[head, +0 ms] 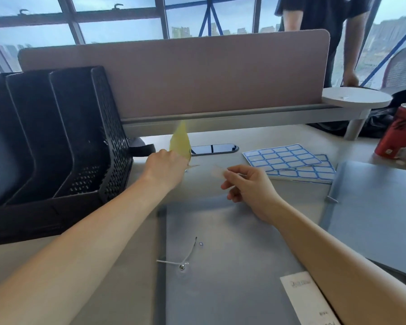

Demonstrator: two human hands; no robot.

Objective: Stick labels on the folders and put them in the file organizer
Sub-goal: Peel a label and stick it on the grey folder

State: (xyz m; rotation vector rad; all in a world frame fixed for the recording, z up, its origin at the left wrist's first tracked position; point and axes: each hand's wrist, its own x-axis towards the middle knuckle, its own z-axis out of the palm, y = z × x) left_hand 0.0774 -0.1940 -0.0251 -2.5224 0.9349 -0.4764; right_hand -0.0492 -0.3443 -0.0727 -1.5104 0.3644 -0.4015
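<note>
Our right grip (pixel 246 184) pinches a peeled label (pixel 217 171) between thumb and fingertips, holding it in the air just over the far edge of the folder (pixel 220 231) at centre frame. Our left grip (pixel 166 165), just to its left, is closed on a yellow sheet (pixel 180 141) that stands up blurred. We take it for backing paper but cannot be sure.

The label looks limp, so we judge it could curl onto itself or cling to a fingertip, then land crooked or creased. The yellow sheet is near enough to catch the adhesive. Neither grip pins the folder, which lies flat on the surface (pixel 291 134), so it may slide when we press down.

Further out, the label sheets (pixel 281 156) lie right of centre and a second folder (pixel 373 207) sits at the right. The organizer (pixel 80 137) stands at the left. A can (pixel 396 130) stands at the right edge, where a careless forearm might tip it.
</note>
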